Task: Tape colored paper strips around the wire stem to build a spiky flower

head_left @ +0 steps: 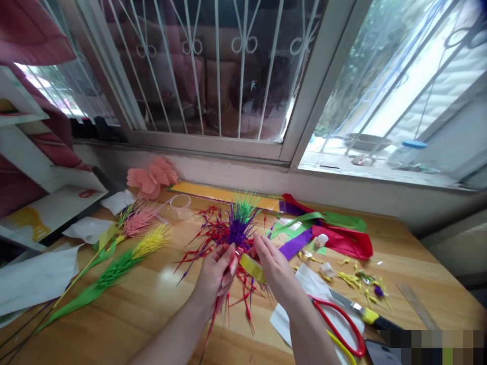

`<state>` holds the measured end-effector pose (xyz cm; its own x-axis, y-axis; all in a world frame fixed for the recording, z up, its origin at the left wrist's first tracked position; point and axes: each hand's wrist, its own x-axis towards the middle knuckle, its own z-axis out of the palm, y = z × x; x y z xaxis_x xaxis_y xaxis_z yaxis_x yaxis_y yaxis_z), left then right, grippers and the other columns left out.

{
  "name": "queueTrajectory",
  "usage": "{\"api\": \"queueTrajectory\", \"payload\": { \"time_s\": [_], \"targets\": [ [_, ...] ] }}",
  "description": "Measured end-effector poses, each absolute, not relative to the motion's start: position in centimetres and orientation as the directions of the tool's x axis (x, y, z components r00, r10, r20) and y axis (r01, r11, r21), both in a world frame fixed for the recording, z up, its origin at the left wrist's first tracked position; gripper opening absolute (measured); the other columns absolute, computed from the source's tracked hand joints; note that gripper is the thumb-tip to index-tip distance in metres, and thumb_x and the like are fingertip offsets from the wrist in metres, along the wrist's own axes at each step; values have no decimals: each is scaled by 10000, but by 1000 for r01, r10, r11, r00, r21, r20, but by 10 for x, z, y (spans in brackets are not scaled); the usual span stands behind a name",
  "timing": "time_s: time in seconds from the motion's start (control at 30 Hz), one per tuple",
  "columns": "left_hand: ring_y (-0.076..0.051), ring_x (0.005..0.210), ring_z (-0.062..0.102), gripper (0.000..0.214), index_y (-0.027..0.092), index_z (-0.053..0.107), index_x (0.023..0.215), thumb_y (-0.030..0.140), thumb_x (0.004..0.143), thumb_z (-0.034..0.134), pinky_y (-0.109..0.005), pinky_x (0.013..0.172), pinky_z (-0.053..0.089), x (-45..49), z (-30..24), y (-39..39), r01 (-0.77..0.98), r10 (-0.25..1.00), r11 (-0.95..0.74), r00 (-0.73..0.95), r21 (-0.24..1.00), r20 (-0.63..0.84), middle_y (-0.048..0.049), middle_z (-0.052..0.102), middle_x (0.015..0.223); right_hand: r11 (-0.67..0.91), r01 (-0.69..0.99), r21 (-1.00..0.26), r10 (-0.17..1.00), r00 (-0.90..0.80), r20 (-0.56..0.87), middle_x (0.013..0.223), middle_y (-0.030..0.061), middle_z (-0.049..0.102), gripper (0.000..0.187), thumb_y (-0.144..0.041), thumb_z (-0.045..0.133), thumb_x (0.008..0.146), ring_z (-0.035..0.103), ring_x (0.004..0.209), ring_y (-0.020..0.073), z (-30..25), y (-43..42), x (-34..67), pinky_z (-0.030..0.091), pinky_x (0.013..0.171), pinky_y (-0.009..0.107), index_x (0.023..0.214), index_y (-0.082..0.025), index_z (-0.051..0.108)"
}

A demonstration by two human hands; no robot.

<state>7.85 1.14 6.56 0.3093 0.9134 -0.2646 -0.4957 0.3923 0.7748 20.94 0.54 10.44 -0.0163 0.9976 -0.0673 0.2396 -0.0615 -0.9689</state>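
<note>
My left hand (pixel 217 272) is closed round the base of a spiky paper stalk with a purple and green tip (pixel 239 223); red spikes trail below the hand. My right hand (pixel 273 268) pinches a roll of yellowish clear tape (pixel 252 267) right beside the stalk, touching the left hand's fingers. Both hands hover over the wooden table (pixel 152 304), above a scatter of red and purple paper spikes (pixel 205 238).
Finished paper stalks, pink, yellow and green (pixel 125 258), lie at the left. A pink paper flower (pixel 151 178) sits by the wall. Ribbon strips, red, green and purple (pixel 327 233), lie right, with red-handled scissors (pixel 342 324), a utility knife (pixel 365 314) and a ruler (pixel 416 306). White paper sheets (pixel 34 279) cover the left edge.
</note>
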Motion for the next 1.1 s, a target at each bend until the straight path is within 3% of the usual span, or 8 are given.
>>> {"api": "queueTrajectory", "payload": {
  "time_s": [0.2, 0.4, 0.5, 0.6, 0.67, 0.73, 0.9, 1.1],
  "targets": [
    [-12, 263, 274, 410, 160, 495, 640, 507, 580, 706, -130, 267, 164, 90, 73, 20, -485, 939, 341, 202, 805, -277, 84, 457, 379, 31, 310, -950, 999, -40, 19, 580, -31, 310, 479, -613, 294, 840, 311, 569, 131, 108, 17, 214, 242, 542, 264, 585, -209, 323],
    [-12, 299, 246, 443, 156, 448, 553, 528, 591, 686, -142, 302, 135, 90, 80, 21, -491, 948, 317, 191, 811, -255, 95, 357, 355, 91, 337, -937, 994, -87, 66, 607, -25, 355, 481, -625, 266, 841, 350, 590, 133, 114, 14, 210, 283, 551, 259, 634, -204, 371],
    [-15, 304, 255, 404, 153, 517, 642, 512, 590, 697, -147, 313, 166, 85, 82, 25, -524, 943, 332, 166, 785, -288, 97, 374, 372, 176, 378, -909, 973, -204, 103, 680, -21, 431, 387, -584, 432, 809, 396, 628, 133, 115, 9, 204, 316, 564, 247, 716, -209, 413],
    [-50, 407, 446, 373, 151, 553, 749, 452, 603, 720, -164, 410, 353, 79, 84, 27, -577, 944, 317, 120, 752, -306, 50, 526, 510, 265, 452, -852, 941, -313, 127, 805, 6, 503, 383, -514, 652, 688, 442, 701, 147, 119, 4, 200, 357, 608, 252, 785, -214, 436],
    [-68, 470, 502, 360, 153, 552, 767, 441, 624, 712, -184, 472, 408, 76, 85, 26, -603, 948, 304, 120, 738, -294, 36, 549, 567, 298, 510, -807, 936, -323, 142, 828, 18, 507, 377, -493, 666, 686, 447, 718, 155, 122, 2, 200, 366, 626, 265, 791, -214, 436],
    [-48, 417, 445, 352, 158, 547, 767, 454, 644, 693, -171, 427, 371, 75, 84, 25, -609, 948, 313, 153, 729, -279, 53, 503, 534, 306, 515, -800, 936, -318, 153, 827, 24, 506, 341, -486, 628, 727, 453, 724, 160, 124, 1, 203, 375, 640, 278, 814, -214, 442],
    [-3, 306, 204, 359, 190, 502, 749, 429, 607, 729, -125, 292, 140, 77, 83, 23, -640, 943, 331, 217, 694, -250, 111, 358, 425, 292, 336, -896, 927, -331, 178, 816, 14, 475, 311, -449, 622, 745, 462, 715, 149, 128, 1, 213, 390, 633, 275, 854, -221, 442],
    [-3, 320, 131, 321, 182, 484, 727, 414, 661, 697, -105, 264, 110, 77, 84, 24, -687, 946, 313, 285, 656, -153, 117, 341, 410, 229, -16, -973, 952, -205, 228, 812, 2, 428, 280, -448, 604, 762, 422, 696, 131, 123, 11, 220, 377, 583, 246, 830, -236, 433]
  ]
}}
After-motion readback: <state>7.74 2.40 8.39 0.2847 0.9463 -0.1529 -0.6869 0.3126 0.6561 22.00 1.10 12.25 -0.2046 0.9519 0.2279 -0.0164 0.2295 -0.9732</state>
